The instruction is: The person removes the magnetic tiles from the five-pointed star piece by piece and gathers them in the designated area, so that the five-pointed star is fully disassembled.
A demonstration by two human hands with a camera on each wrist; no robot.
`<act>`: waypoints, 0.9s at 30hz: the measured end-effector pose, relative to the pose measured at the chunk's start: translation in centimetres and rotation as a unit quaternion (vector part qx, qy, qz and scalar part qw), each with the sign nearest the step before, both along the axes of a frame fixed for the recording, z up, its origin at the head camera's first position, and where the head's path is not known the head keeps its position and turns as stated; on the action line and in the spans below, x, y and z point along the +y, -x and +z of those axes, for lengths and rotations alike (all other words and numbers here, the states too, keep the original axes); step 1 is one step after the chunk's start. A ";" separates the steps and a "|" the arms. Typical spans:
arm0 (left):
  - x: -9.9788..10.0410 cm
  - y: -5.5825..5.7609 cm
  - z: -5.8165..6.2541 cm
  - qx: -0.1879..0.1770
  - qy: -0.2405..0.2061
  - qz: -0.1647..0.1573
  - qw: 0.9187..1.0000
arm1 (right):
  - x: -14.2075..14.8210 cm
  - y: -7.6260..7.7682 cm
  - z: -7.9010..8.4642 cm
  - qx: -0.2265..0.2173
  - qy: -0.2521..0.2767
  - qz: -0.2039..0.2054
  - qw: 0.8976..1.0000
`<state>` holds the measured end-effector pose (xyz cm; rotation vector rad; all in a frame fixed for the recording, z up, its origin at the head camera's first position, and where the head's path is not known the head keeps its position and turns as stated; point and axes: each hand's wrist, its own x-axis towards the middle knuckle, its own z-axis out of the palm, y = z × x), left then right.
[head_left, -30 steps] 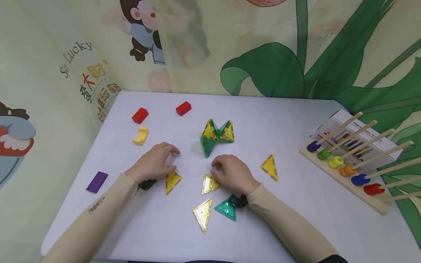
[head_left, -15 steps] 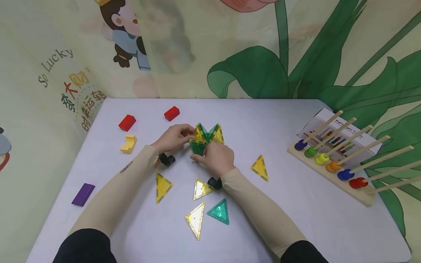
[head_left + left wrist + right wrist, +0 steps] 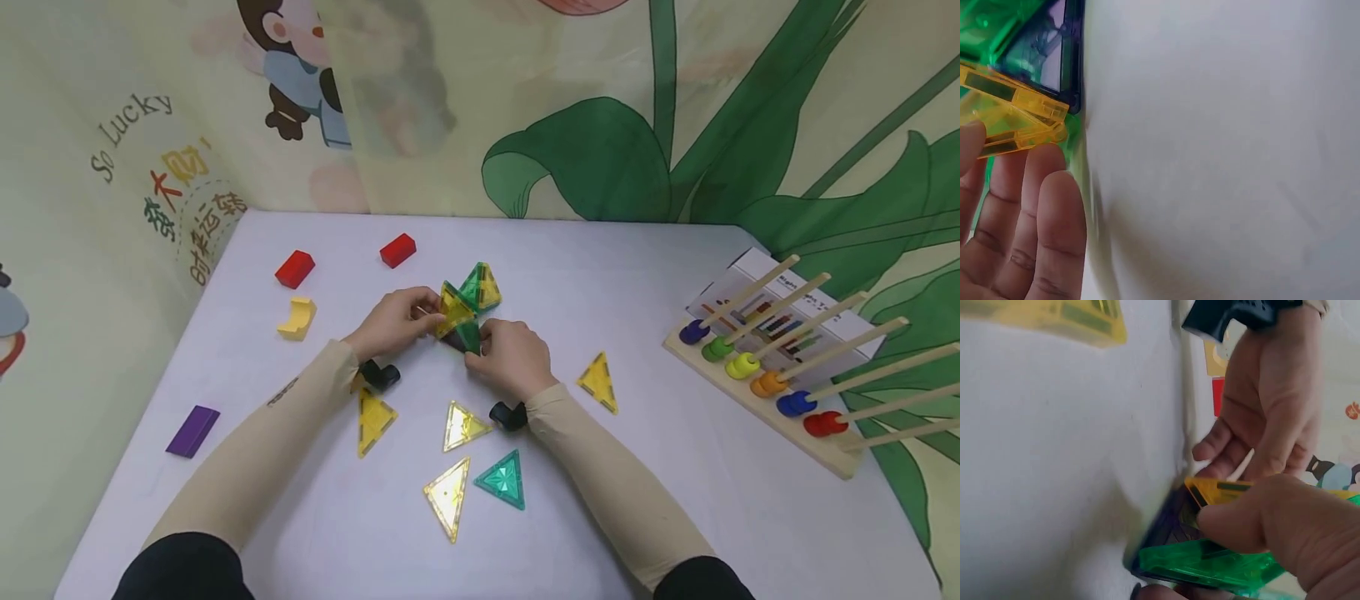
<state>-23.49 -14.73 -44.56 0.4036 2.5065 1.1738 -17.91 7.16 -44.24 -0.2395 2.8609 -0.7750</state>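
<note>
A small structure of joined triangular magnetic tiles, yellow and green (image 3: 457, 310), is between my hands at the middle of the table. My left hand (image 3: 395, 323) pinches its left side, with the thumb on a yellow tile (image 3: 1004, 115) and the fingertips beneath. My right hand (image 3: 517, 357) grips the near right side, its thumb reaching over a green tile (image 3: 1210, 562). Both wrist views show a dark blue-purple tile (image 3: 1047, 53) between the yellow and green ones. The right hand's fingers are partly hidden under the structure.
Nearer me lie a yellow tile (image 3: 373, 423), pale yellow tiles (image 3: 462, 427) and a teal tile (image 3: 502, 480). Another yellow tile (image 3: 599, 383) lies right. Red blocks (image 3: 295, 269), a yellow curved block (image 3: 297, 318) and a purple block (image 3: 192, 431) are left; a bead rack (image 3: 765, 400) stands right.
Both hands have moved from the loose tiles forward to the structure and taken hold of it. Since half a second ago, the structure has turned and tilted, and a dark face shows underneath.
</note>
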 end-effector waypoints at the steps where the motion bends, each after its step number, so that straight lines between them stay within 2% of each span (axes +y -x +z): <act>1: 0.0 -0.3 0.0 -0.002 -0.003 0.001 1.000 | 0.2 0.1 0.0 -0.005 0.002 0.004 1.000; 6: 0.2 -1.8 0.1 0.000 -0.027 0.003 1.000 | 1.2 0.3 0.3 -0.028 0.002 0.012 1.000; 12: 0.7 -3.2 -0.1 -0.006 -0.044 0.026 0.999 | 2.0 0.4 0.4 -0.046 0.008 0.022 0.999; 19: 1.6 -4.3 -0.4 -0.029 -0.064 0.042 0.997 | 3.3 0.7 0.1 -0.021 0.016 0.036 0.999; 23: 1.4 -4.6 -0.1 -0.017 -0.041 0.040 0.998 | 3.5 0.6 0.1 -0.018 0.018 0.039 0.999; 27: 0.8 -5.0 0.8 0.033 0.008 0.067 0.997 | 3.4 0.4 0.2 -0.021 0.015 0.035 0.999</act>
